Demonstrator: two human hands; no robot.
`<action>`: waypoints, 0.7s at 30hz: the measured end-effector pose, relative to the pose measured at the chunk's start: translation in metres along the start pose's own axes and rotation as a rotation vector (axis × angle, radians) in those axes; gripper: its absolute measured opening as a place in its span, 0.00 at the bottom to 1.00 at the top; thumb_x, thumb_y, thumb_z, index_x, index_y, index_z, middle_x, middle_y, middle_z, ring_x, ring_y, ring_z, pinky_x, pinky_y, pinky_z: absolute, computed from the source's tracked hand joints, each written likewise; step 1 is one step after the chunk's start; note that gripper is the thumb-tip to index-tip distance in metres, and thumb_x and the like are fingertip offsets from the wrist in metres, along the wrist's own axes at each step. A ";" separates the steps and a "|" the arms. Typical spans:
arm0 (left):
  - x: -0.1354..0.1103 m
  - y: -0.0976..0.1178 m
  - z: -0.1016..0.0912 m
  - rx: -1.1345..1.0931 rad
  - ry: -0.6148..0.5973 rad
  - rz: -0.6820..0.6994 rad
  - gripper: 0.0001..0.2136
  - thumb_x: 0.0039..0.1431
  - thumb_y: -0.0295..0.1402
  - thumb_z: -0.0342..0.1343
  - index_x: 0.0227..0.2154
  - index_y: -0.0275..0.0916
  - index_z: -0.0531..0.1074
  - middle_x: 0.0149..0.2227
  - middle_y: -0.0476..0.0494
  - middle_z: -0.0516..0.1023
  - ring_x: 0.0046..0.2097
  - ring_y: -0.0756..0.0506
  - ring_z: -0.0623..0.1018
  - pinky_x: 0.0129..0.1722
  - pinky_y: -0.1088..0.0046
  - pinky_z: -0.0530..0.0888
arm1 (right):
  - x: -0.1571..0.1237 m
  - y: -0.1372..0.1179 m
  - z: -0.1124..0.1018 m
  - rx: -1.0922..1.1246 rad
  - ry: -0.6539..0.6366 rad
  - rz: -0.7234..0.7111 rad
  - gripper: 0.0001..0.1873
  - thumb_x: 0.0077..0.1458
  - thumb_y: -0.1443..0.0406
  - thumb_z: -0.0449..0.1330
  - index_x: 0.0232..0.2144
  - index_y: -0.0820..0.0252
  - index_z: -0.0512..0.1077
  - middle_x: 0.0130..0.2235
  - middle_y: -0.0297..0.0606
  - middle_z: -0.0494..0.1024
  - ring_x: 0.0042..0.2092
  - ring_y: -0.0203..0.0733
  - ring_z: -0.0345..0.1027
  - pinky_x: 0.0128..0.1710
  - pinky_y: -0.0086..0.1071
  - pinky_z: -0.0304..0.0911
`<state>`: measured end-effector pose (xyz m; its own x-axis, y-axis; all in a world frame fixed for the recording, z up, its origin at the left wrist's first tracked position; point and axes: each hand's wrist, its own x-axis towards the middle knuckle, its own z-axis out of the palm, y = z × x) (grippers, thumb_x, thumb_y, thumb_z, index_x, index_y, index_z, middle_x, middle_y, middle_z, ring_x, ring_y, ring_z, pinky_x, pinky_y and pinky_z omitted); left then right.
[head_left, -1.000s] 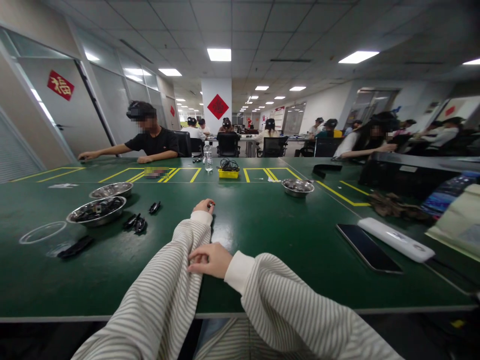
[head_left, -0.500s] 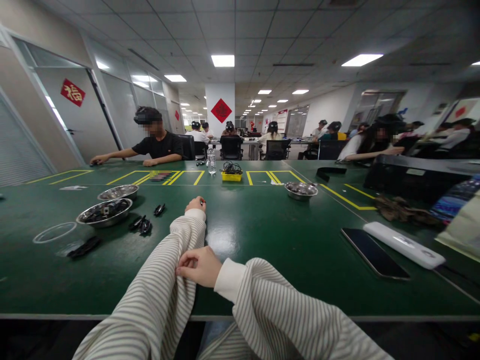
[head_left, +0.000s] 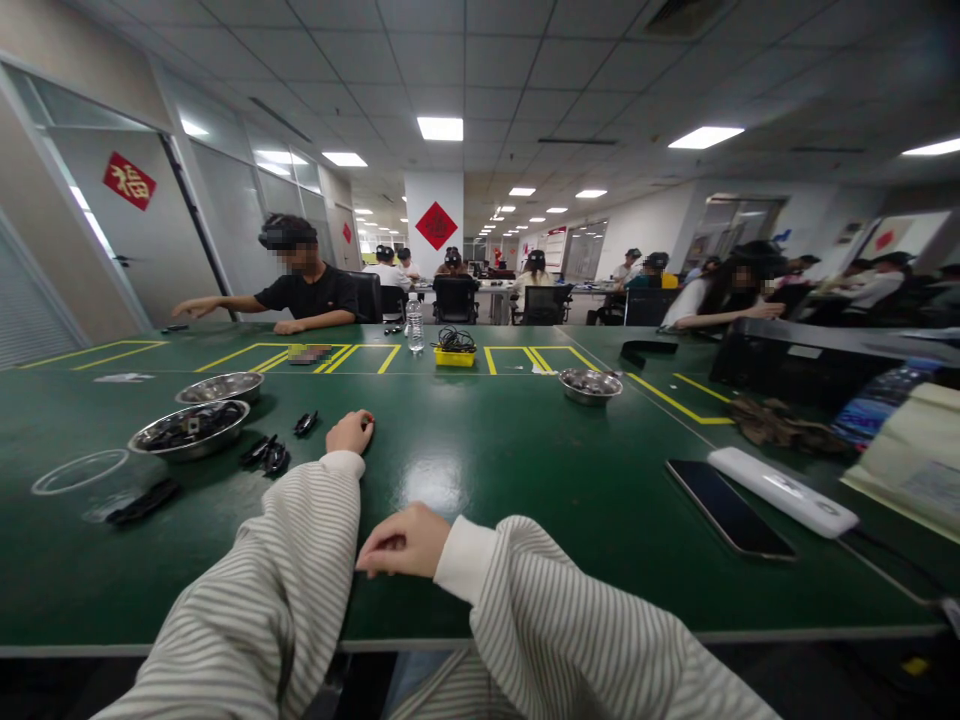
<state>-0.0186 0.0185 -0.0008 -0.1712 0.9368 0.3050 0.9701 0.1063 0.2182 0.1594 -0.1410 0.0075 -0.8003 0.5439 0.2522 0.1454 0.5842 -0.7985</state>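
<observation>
My left hand (head_left: 350, 432) rests on the green table (head_left: 525, 470) with its fingers curled closed. A small dark spot shows by its fingertips, but what it holds I cannot make out. Nearest to it lie a small black plastic piece (head_left: 306, 424) and more black pieces (head_left: 267, 454). My right hand (head_left: 405, 542) is closer to me, beside the left striped sleeve (head_left: 300, 560). Its fingers are bent and drawn together with the thumb, and nothing shows between them.
At left stand a steel bowl (head_left: 187, 452) of dark parts and another steel bowl (head_left: 225, 396). A third bowl (head_left: 591, 398) sits far right of centre. A phone (head_left: 729, 508) and a white power bank (head_left: 784, 490) lie at right. Across the table sits a co-worker (head_left: 307, 295).
My left hand has moved left and a little nearer, toward the black pieces. My right hand no longer touches the left sleeve's cloth. The view has shifted slightly; the co-worker's outstretched hand has lifted.
</observation>
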 end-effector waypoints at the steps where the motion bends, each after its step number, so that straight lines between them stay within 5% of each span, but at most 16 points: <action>1: 0.000 -0.002 0.001 -0.007 -0.009 0.043 0.11 0.49 0.38 0.44 0.35 0.45 0.66 0.37 0.47 0.70 0.37 0.47 0.70 0.32 0.75 0.65 | -0.004 0.009 -0.010 -0.016 0.055 0.049 0.12 0.45 0.62 0.53 0.29 0.66 0.71 0.23 0.34 0.72 0.20 0.26 0.60 0.22 0.18 0.58; 9: -0.003 -0.006 0.006 0.039 0.057 0.153 0.11 0.50 0.38 0.43 0.32 0.46 0.69 0.35 0.47 0.68 0.38 0.47 0.67 0.31 0.76 0.65 | -0.048 0.060 -0.088 -0.189 0.465 0.292 0.11 0.44 0.64 0.52 0.24 0.66 0.71 0.19 0.35 0.72 0.17 0.27 0.59 0.19 0.21 0.56; 15: -0.003 -0.008 0.005 0.121 0.153 0.256 0.11 0.49 0.38 0.44 0.30 0.43 0.71 0.37 0.45 0.68 0.41 0.45 0.64 0.36 0.72 0.64 | -0.061 0.071 -0.106 -0.222 0.498 0.363 0.11 0.44 0.64 0.51 0.25 0.66 0.71 0.20 0.36 0.72 0.17 0.27 0.59 0.19 0.21 0.56; 21: -0.002 0.000 0.007 0.193 0.095 0.383 0.11 0.49 0.33 0.43 0.31 0.42 0.70 0.37 0.45 0.68 0.40 0.45 0.65 0.34 0.71 0.63 | -0.058 0.073 -0.105 -0.202 0.447 0.399 0.11 0.42 0.64 0.52 0.24 0.66 0.71 0.20 0.36 0.72 0.17 0.28 0.59 0.19 0.21 0.56</action>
<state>-0.0171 0.0187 -0.0083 0.2007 0.8869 0.4160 0.9795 -0.1739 -0.1020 0.2781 -0.0664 -0.0082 -0.3480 0.9169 0.1955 0.5244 0.3633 -0.7701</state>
